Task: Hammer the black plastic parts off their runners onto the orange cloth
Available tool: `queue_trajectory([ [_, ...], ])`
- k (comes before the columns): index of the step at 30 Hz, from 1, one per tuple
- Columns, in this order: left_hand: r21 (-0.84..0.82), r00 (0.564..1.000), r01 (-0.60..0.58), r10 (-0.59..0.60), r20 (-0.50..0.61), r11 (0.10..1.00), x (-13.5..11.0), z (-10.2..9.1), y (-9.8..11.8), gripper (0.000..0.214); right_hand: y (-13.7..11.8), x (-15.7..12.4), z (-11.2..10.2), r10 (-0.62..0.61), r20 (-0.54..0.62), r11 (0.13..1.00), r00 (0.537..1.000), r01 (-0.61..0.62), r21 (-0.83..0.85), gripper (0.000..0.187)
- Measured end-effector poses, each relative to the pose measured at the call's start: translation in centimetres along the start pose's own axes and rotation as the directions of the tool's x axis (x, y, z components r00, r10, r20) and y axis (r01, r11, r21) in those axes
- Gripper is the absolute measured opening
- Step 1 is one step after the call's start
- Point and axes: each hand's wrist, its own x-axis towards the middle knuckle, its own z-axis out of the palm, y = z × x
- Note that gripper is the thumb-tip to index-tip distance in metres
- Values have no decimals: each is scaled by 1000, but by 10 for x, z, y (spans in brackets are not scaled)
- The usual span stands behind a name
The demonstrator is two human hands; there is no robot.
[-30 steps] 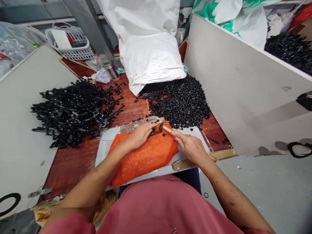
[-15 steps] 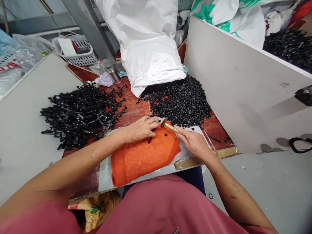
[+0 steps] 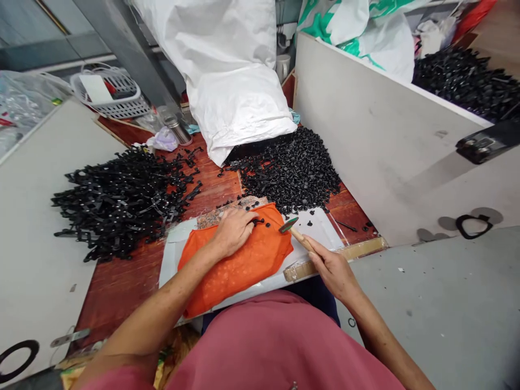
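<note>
My right hand (image 3: pixel 333 271) is wrapped round the wooden handle of a small hammer (image 3: pixel 301 238). The hammer's head is over the right edge of an orange cloth (image 3: pixel 227 276), which lies on a pale board. On the cloth rests my left hand (image 3: pixel 233 233), its fingers closed at a small black plastic part (image 3: pixel 258 221); the fingertips partly hide it. Just beyond the fingers, a speckled stone slab (image 3: pixel 209 218) shows from behind the cloth, with several small black pieces on and around it.
A heap of black plastic strips (image 3: pixel 117 200) lies to the left, and a pile of black studs (image 3: pixel 296 168) spreads below a white sack (image 3: pixel 239 103). A grey panel (image 3: pixel 365 124) borders the right side. At the back left are a basket (image 3: pixel 130 107) and a steel flask (image 3: pixel 177 130).
The hammer has moved away from the slab, toward the right and nearer me. My left hand has drawn back from the slab onto the orange cloth. The whole view has shifted slightly.
</note>
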Motion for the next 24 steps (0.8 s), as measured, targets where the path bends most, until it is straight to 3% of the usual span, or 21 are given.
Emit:
queue_trajectory([
  [4,9,999,41,-41,-30,999,-1,2,5,29,-6,-7,8,12,36,999,999,-11,-31,49],
  [7,-113,985,165,-170,-39,980,-1,0,5,35,-12,-7,9,16,38,997,999,-13,-78,49],
  [9,-183,969,244,-248,1,952,1,-4,8,39,-13,-7,10,14,31,993,999,-11,-113,48],
  [12,-224,962,272,-261,78,936,6,-7,17,39,-11,-6,10,9,23,991,1000,-6,-136,48],
  [24,-5,950,273,-268,162,962,20,4,39,40,-12,-5,9,9,33,984,999,-3,-177,49],
])
